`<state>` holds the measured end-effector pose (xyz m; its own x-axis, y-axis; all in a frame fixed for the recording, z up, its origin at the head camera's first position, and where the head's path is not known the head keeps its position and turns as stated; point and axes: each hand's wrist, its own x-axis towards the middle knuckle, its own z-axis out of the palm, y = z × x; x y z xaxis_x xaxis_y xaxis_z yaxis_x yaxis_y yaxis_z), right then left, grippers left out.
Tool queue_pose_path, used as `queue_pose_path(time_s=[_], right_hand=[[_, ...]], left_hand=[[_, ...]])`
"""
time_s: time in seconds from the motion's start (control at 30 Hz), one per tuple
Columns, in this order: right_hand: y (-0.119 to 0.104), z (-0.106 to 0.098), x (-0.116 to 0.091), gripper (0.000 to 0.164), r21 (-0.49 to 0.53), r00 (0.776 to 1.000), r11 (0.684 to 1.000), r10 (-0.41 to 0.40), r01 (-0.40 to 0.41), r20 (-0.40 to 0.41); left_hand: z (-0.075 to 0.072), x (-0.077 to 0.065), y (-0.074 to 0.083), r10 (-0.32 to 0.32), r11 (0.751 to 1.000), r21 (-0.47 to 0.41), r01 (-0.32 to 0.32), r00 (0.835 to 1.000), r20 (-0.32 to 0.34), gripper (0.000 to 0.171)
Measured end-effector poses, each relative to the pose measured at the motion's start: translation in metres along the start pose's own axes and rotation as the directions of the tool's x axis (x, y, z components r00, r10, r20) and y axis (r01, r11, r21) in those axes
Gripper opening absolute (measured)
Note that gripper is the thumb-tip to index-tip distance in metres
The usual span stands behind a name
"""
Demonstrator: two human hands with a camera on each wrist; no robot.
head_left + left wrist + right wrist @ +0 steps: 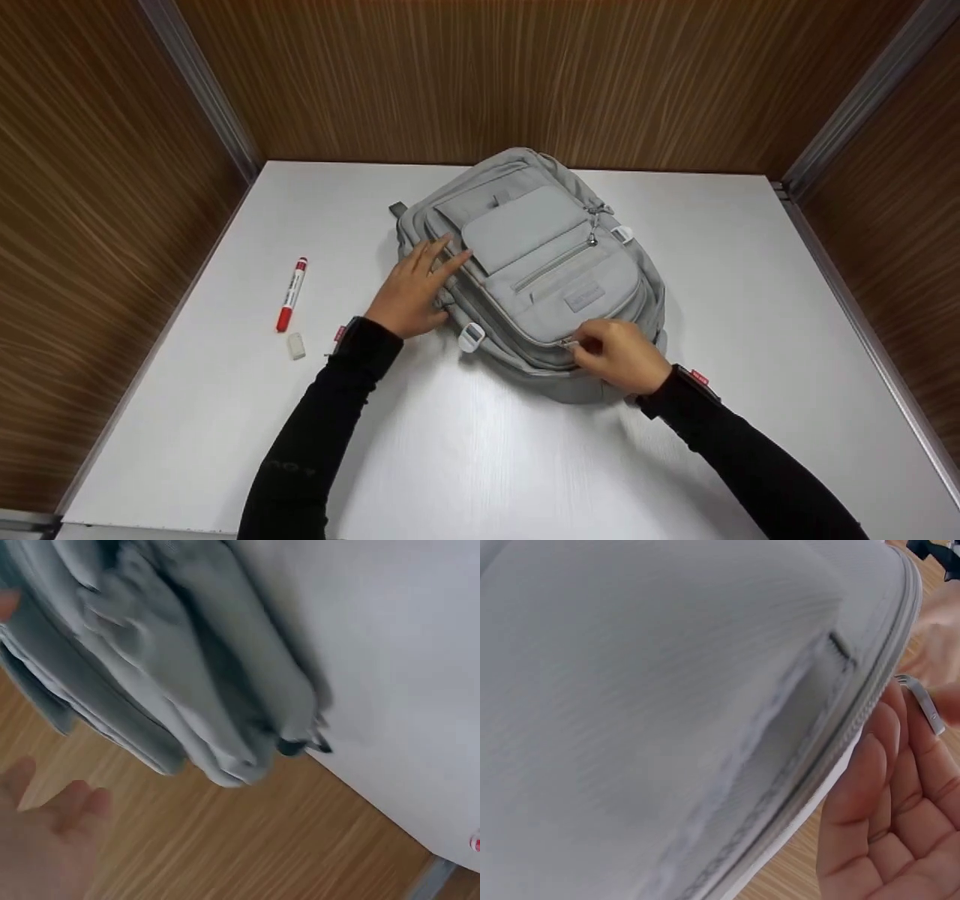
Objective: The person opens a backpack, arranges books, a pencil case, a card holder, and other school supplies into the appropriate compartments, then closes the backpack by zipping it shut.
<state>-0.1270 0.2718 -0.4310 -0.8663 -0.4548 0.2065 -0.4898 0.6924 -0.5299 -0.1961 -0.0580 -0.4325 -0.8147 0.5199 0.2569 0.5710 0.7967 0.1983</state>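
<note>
A grey backpack (525,225) lies front side up on the white table, tilted so its top points to the back. My right hand (622,356) pinches a metal zipper pull (928,706) between thumb and curled fingers, at the bag's lower front edge. Along that edge the zipper teeth (877,686) run closely past the fingers in the right wrist view. With fingers spread, my left hand (411,292) lies at the bag's left side, its fingertips over the edge of the front pocket. Part of the left hand shows low in the left wrist view.
To the left on the table (225,435) lie a red-and-white marker (292,294) and a small whitish eraser (296,346). Brown wood-grain panels (480,82) stand behind the table and on both sides. A white strap buckle (472,337) sits by the bag's left edge.
</note>
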Motion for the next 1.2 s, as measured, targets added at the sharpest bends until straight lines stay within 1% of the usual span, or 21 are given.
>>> queue_pose_path(time_s=[0.07, 0.13, 0.23, 0.3, 0.47, 0.57, 0.67, 0.73, 0.83, 1.03, 1.13, 1.2], right_hand=[[0.001, -0.001, 0.0, 0.005, 0.001, 1.0, 1.0, 0.006, -0.006, -0.001], [0.002, -0.001, -0.001, 0.005, 0.006, 1.0, 1.0, 0.01, -0.01, -0.005], [0.004, -0.001, -0.002, 0.006, 0.019, 1.0, 1.0, 0.002, -0.001, -0.016], [0.004, -0.001, -0.003, 0.007, 0.029, 1.0, 1.0, -0.001, 0.002, -0.019], [0.0, 0.002, -0.008, 0.009, 0.041, 1.0, 0.999, -0.012, 0.012, -0.011], [-0.004, 0.005, -0.01, 0.009, 0.042, 1.0, 0.999, -0.026, 0.027, -0.012], [-0.006, 0.009, -0.01, 0.009, 0.028, 0.999, 0.999, -0.039, 0.04, -0.032], [-0.007, 0.011, -0.01, 0.008, 0.02, 0.998, 0.999, -0.035, 0.036, -0.045], [-0.008, 0.014, -0.008, 0.007, 0.011, 0.997, 1.0, -0.011, 0.012, -0.07], [-0.011, 0.017, -0.008, 0.005, 0.003, 0.99, 0.999, 0.04, -0.04, -0.132], [-0.012, 0.021, -0.009, 0.006, -0.011, 0.99, 0.999, 0.038, -0.04, -0.133], [-0.014, 0.023, -0.009, 0.007, -0.018, 0.991, 0.999, 0.027, -0.03, -0.131]], left_hand=[[0.003, 0.003, -0.008, -0.047, 0.999, -0.018, 0.049, 0.996, 0.082, 0.107], [0.007, 0.007, -0.012, -0.077, 0.996, -0.029, 0.082, 0.988, 0.137, 0.113], [0.015, 0.011, -0.014, -0.098, 0.994, -0.031, 0.104, 0.983, 0.153, 0.116], [0.02, 0.011, -0.015, -0.112, 0.993, -0.022, 0.116, 0.984, 0.141, 0.117], [0.027, 0.009, -0.012, -0.125, 0.992, 0.024, 0.124, 0.99, 0.066, 0.113], [0.031, 0.008, -0.008, -0.127, 0.99, 0.069, 0.125, 0.992, 0.024, 0.112], [0.035, 0.006, -0.001, -0.133, 0.986, 0.101, 0.134, 0.991, -0.016, 0.11], [0.038, 0.005, 0.004, -0.144, 0.983, 0.108, 0.148, 0.989, -0.044, 0.109], [0.042, 0.004, 0.012, -0.178, 0.976, 0.119, 0.185, 0.982, -0.066, 0.107], [0.047, 0.005, 0.03, -0.252, 0.952, 0.163, 0.26, 0.965, -0.07, 0.109], [0.05, 0.005, 0.038, -0.27, 0.94, 0.193, 0.281, 0.96, -0.081, 0.109], [0.052, 0.005, 0.042, -0.27, 0.934, 0.217, 0.285, 0.958, -0.097, 0.109]])
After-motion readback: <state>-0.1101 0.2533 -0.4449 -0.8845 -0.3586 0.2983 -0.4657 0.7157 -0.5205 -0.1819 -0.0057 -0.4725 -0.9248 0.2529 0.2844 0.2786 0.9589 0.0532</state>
